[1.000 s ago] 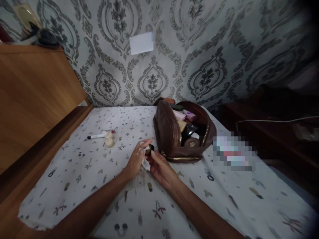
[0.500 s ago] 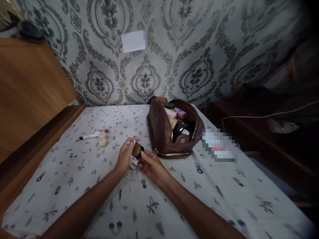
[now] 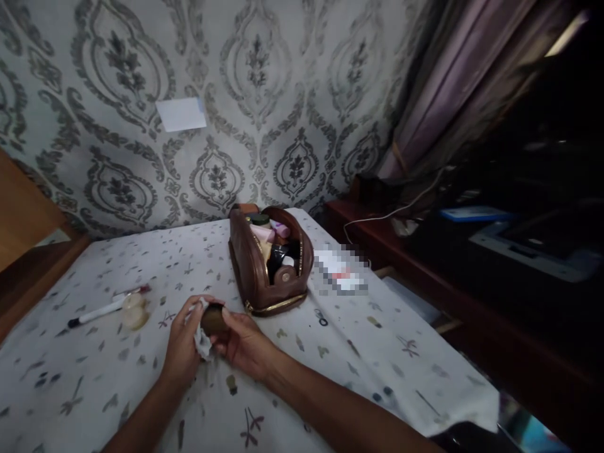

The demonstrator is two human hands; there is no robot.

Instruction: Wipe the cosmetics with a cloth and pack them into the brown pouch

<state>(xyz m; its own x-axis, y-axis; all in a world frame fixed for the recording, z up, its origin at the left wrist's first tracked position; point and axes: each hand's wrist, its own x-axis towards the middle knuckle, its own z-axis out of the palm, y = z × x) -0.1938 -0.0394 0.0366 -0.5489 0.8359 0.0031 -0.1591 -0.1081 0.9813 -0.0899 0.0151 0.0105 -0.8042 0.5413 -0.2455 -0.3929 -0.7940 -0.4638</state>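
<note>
My left hand (image 3: 182,346) is closed round a crumpled white tissue (image 3: 202,345), which it presses against the side of a small dark brown jar (image 3: 214,319). From the other side, my right hand (image 3: 248,345) grips the jar between thumb and fingers. Both hands are held together over the patterned white cloth (image 3: 189,409). Just beyond them stands a brown zip bag (image 3: 248,267), unzipped, with pink tubes (image 3: 263,234), a dark green lid (image 3: 259,219) and black items inside. The jar's underside is hidden by my fingers.
On the left lie a white pen-like tube (image 3: 101,310) with a black end, a thin reddish tube (image 3: 134,290) and rounded cream-coloured pieces (image 3: 134,311). A blurred-out packet (image 3: 342,270) lies right of the bag. Dark red furniture (image 3: 340,217) with a white cable (image 3: 372,220) borders the right side.
The view has swung to the right, so everything sits further left. The jar is turned, showing a rounder face. Both hands still hold it and the tissue.
</note>
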